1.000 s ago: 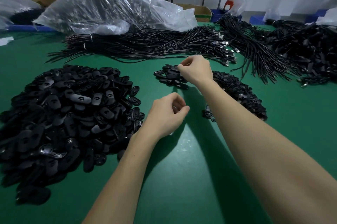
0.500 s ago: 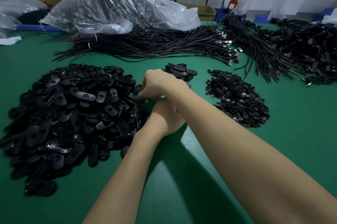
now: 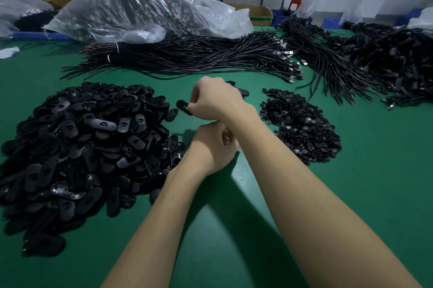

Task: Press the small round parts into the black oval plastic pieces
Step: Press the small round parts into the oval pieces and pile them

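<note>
A big heap of black oval plastic pieces (image 3: 77, 147) covers the left of the green table (image 3: 375, 194). To the right lies a smaller heap of small round parts (image 3: 302, 126). My right hand (image 3: 210, 100) reaches across over my left and pinches one black oval piece (image 3: 182, 106) just above the big heap's right edge. My left hand (image 3: 210, 147) sits below it with its fingers curled; what it holds is hidden. A small stack of oval pieces (image 3: 242, 93) peeks out behind my right hand.
Long bundles of black cables (image 3: 187, 58) lie across the back of the table, with more tangled cables (image 3: 386, 62) at the right. A large clear plastic bag (image 3: 140, 6) sits behind them. Cardboard boxes and a shelf stand by the wall.
My right hand left the small stack, crossed left to the big heap and now lifts one oval piece off it. My left hand has stayed in place.
</note>
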The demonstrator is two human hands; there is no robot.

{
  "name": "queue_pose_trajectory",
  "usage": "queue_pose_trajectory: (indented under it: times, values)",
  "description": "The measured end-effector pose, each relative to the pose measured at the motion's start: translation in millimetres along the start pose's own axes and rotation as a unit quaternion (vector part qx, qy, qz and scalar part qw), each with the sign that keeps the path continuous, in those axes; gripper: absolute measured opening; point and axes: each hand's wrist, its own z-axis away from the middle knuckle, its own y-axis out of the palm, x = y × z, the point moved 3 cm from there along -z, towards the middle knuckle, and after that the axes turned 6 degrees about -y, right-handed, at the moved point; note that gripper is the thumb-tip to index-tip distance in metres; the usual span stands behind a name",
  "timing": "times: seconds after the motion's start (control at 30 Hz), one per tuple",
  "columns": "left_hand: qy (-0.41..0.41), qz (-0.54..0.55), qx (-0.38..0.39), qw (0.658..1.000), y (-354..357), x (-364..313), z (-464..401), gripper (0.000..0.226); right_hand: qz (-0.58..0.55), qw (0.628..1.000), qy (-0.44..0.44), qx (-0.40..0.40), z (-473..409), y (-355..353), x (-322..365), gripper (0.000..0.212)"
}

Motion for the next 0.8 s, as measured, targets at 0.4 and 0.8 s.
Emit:
queue_pose_trajectory:
  times: [0.4,0.8]
  values:
    - [0.085,0.035,-0.105,0.990,-8,0,3,0.035,-0.220,0.960,0.116,-0.127,89,1,-104,0.006]
    - [0.102,0.026,-0.090,0.990,-8,-1,6,0.010,-0.296,0.942,0.121,-0.100,106,-4,-122,0.014]
